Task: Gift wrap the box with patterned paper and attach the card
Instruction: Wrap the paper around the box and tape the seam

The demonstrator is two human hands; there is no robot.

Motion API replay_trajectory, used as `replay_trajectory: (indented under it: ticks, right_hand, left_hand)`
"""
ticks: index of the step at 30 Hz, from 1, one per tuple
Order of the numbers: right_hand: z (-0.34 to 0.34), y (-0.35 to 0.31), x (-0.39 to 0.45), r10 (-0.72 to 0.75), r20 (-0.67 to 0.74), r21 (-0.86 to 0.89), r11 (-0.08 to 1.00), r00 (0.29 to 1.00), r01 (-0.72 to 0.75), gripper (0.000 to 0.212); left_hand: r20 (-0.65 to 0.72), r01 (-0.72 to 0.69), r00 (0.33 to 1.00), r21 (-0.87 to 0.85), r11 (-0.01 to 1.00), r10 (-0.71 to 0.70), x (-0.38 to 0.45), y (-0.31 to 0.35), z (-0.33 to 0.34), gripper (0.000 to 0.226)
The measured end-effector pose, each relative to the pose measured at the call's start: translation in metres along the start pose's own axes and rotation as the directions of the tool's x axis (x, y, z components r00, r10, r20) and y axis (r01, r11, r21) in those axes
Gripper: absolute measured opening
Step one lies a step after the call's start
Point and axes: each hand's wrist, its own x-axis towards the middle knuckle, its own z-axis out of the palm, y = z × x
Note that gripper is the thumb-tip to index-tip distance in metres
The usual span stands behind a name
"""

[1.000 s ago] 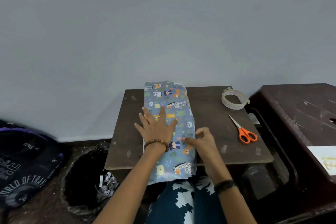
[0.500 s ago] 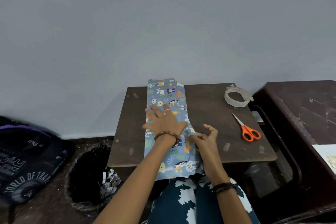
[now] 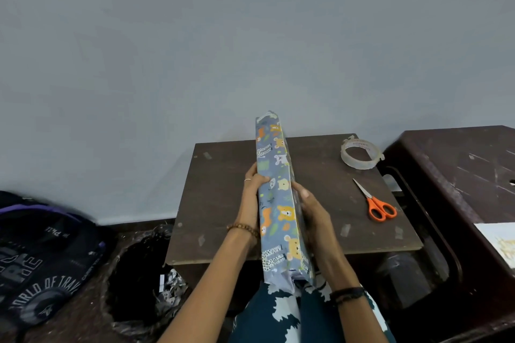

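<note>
wrapped box [image 3: 276, 198] stood on its long edge over table [image 3: 223, 203] | left hand [image 3: 252, 195] + right hand [image 3: 312, 209] curl round its faces, steadying it | near end paper unfolded (likely next), tape roll [image 3: 360, 154] far right

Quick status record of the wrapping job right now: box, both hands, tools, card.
box: wrapped box stood on its long edge on the small table, near end paper still open
left hand: left hand grips the box's left face
right hand: right hand holds the right face
tape: tape roll at the table's far right
scissors: orange scissors lying near the tape
card: card on the side table at right, unattached
</note>
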Motion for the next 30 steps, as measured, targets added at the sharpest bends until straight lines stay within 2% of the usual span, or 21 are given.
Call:
replay_trajectory:
  ticks: [2,4,7,8,9,11,12,13,14,15,17,18,20,22,24,26,28,30]
  right_hand:
    - [-0.006,-0.001,0.0,-0.026,-0.014,-0.017,1.0,1.0,0.026,0.049]
    - [-0.009,0.001,0.001,-0.04,-0.025,0.019,0.999,0.999,0.041,0.041]
    - [-0.006,0.001,-0.001,-0.094,-0.076,-0.068,0.994,0.993,0.089,0.05]
    - [-0.004,0.002,-0.003,-0.127,-0.095,-0.116,0.987,0.987,0.115,0.056]
    - [-0.002,0.001,-0.005,-0.167,-0.112,-0.174,0.974,0.98,0.146,0.062]
    - [0.002,0.001,-0.008,-0.249,-0.116,-0.269,0.94,0.962,0.21,0.068]
    - [0.003,0.0,-0.01,-0.281,-0.108,-0.29,0.926,0.954,0.24,0.07]
    - [0.004,-0.002,-0.013,-0.307,-0.1,-0.296,0.917,0.946,0.266,0.068]
    - [0.004,-0.005,-0.015,-0.323,-0.103,-0.296,0.913,0.941,0.281,0.065]
    - [0.003,-0.01,-0.016,-0.335,-0.117,-0.29,0.912,0.935,0.291,0.061]
    - [-0.005,-0.019,-0.018,-0.361,-0.164,-0.303,0.904,0.918,0.301,0.053]
    - [-0.008,-0.024,-0.018,-0.377,-0.177,-0.332,0.893,0.909,0.305,0.05]
    - [-0.012,-0.034,-0.021,-0.397,-0.193,-0.422,0.859,0.897,0.289,0.046]
    - [-0.012,-0.044,-0.024,-0.463,-0.165,-0.589,0.755,0.871,0.29,0.047]
    - [-0.005,-0.053,-0.026,-0.568,-0.051,-0.774,0.542,0.822,0.326,0.047]
    - [0.005,-0.06,-0.021,-0.635,0.123,-0.871,0.299,0.762,0.39,0.04]
    - [0.013,-0.063,-0.009,-0.601,0.296,-0.901,0.083,0.742,0.426,0.041]
    - [0.016,-0.068,0.007,-0.501,0.405,-0.895,-0.045,0.765,0.444,0.046]
  left_hand:
    - [-0.031,0.035,0.999,0.065,0.997,-0.033,0.004,0.004,-0.002,0.058]
    - [-0.066,0.063,0.997,0.205,0.977,-0.05,0.009,0.013,-0.003,0.056]
    - [-0.086,0.149,0.988,0.389,0.909,-0.126,0.015,0.037,0.005,0.028]
    - [-0.088,0.189,0.982,0.463,0.866,-0.167,0.017,0.043,0.008,0.03]
    - [-0.095,0.21,0.977,0.574,0.791,-0.191,0.02,0.046,0.011,0.046]
    - [-0.143,0.211,0.976,0.795,0.569,-0.162,0.026,0.043,0.01,0.09]
    - [-0.162,0.202,0.979,0.842,0.501,-0.124,0.028,0.04,0.007,0.095]
    - [-0.179,0.196,0.98,0.847,0.494,-0.082,0.031,0.034,0.003,0.09]
    - [-0.2,0.199,0.978,0.81,0.552,-0.059,0.032,0.03,-0.001,0.081]
    - [-0.229,0.214,0.971,0.724,0.656,-0.064,0.033,0.026,-0.007,0.075]
    - [-0.275,0.211,0.958,0.48,0.851,-0.082,0.028,0.018,-0.015,0.061]
    - [-0.309,0.197,0.948,0.378,0.904,-0.078,0.022,0.014,-0.016,0.053]
    - [-0.408,0.154,0.91,0.17,0.973,-0.073,0.013,0.003,-0.016,0.053]
    - [-0.513,0.052,0.856,-0.035,0.998,-0.063,0.011,-0.009,-0.013,0.056]
    - [-0.58,-0.075,0.811,-0.237,0.969,-0.079,0.009,-0.019,-0.004,0.062]
    - [-0.603,-0.166,0.787,-0.409,0.897,-0.129,0.007,-0.027,0.01,0.061]
    - [-0.574,-0.146,0.788,-0.525,0.839,-0.223,0.002,-0.031,0.026,0.053]
    - [-0.537,-0.096,0.795,-0.57,0.816,-0.282,0.0,-0.033,0.035,0.049]
